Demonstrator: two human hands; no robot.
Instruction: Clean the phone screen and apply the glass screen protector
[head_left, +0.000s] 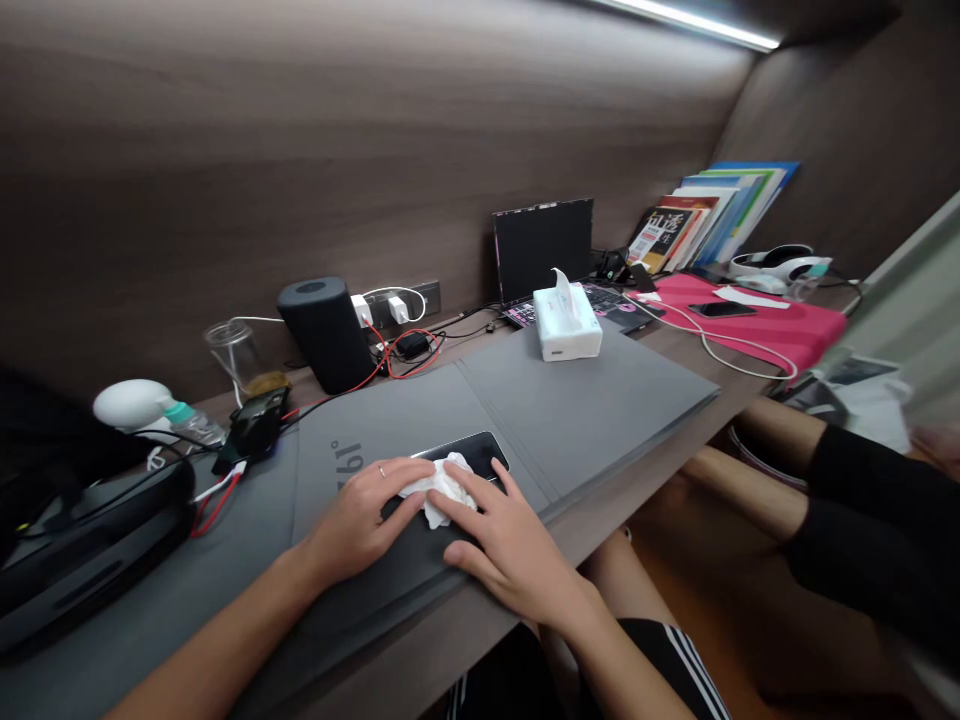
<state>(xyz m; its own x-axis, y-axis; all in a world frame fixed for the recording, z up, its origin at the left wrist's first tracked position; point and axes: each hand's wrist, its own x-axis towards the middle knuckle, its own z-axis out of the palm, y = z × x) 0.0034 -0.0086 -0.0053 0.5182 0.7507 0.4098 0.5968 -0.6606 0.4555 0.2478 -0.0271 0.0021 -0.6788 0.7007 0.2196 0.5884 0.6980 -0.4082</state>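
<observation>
White tissue [448,490], crumpled into a loose wad, lies on the dark phone [486,452], and from my remote seat I see both hands meeting over it. The phone rests flat on the grey desk mat [592,425], near its front edge; I take that spot to be chosen because both hands reach it easily and the mat gives it firm, even backing.

The left hand [364,515] comes in with fingers nearly straight, index finger and thumb apart at the tissue's left side; whether they pinch it, I cannot tell. The right hand [514,545] is spread wide, gripping nothing: two fingers lie over the wad, the outer ones reach the phone's right end, and the thumb sits out to the side. I read that spread as a way to share pressure and keep the phone from sliding.

Beyond, the tissue pack [570,330] stands on the mat before the laptop [544,255], one sheet poking up, handy for pulling.
</observation>
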